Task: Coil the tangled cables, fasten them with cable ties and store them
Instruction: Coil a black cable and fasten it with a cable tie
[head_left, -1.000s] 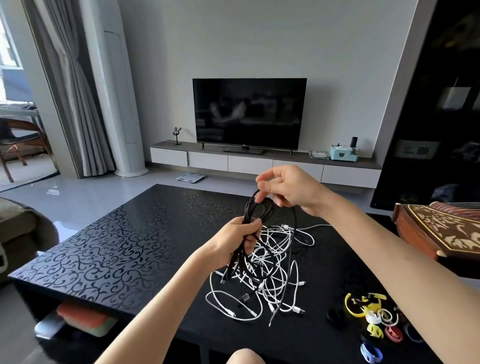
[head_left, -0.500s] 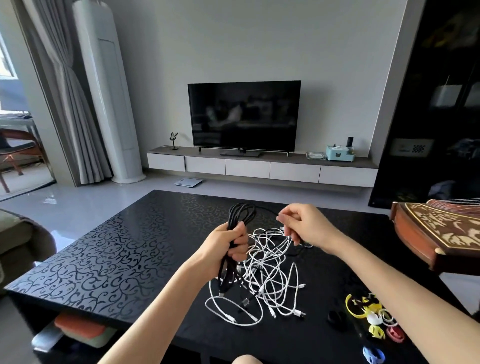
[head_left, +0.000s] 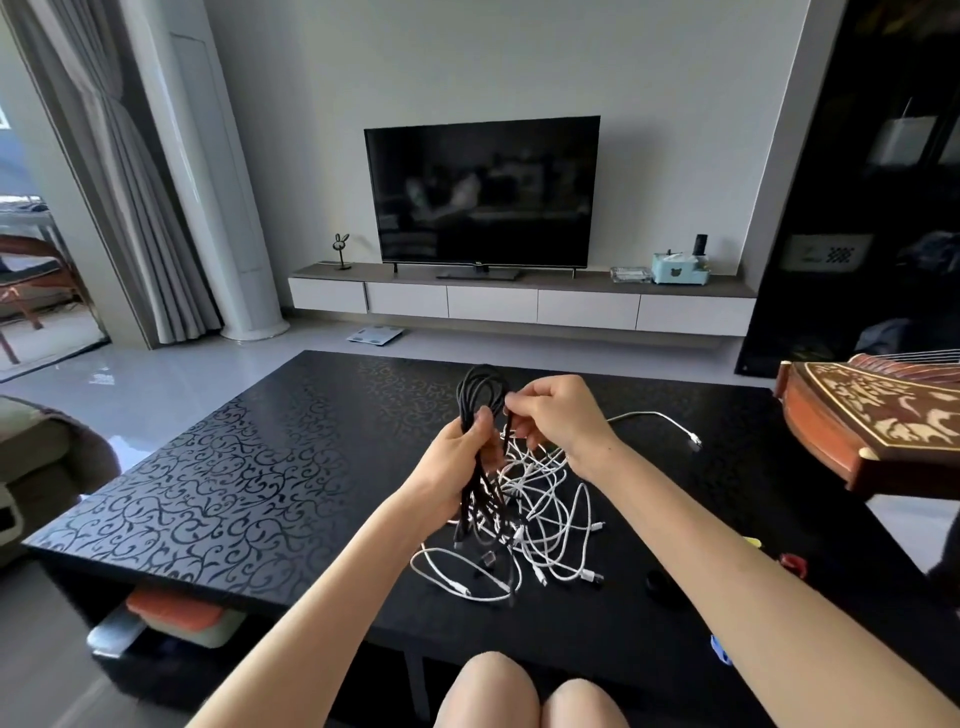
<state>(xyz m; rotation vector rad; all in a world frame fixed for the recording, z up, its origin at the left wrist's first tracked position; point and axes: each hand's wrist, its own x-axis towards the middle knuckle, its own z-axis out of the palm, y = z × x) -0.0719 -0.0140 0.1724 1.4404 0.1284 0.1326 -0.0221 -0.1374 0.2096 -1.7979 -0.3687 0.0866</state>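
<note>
A black cable (head_left: 480, 387) is gathered into long loops that stand up above my left hand (head_left: 460, 462), which grips the bundle in its fist; the loose black ends hang below it. My right hand (head_left: 558, 413) pinches a strand of the same black cable just right of the loops. Under both hands a tangle of white cables (head_left: 545, 519) lies on the black patterned table (head_left: 234, 483). One white cable end (head_left: 691, 439) trails off to the right. A few coloured cable ties (head_left: 792, 561) peek out beside my right forearm, mostly hidden.
A carved wooden instrument (head_left: 878, 421) overhangs the table's right side. A shelf under the table holds an orange-lidded box (head_left: 176, 616). My knees (head_left: 530, 691) are at the table's near edge. A TV (head_left: 483, 192) on a low cabinet stands across the floor.
My right hand came back left to the top of the black loops, laying another turn. My left hand kept its grip on the bundle. The camera tilted down.
</note>
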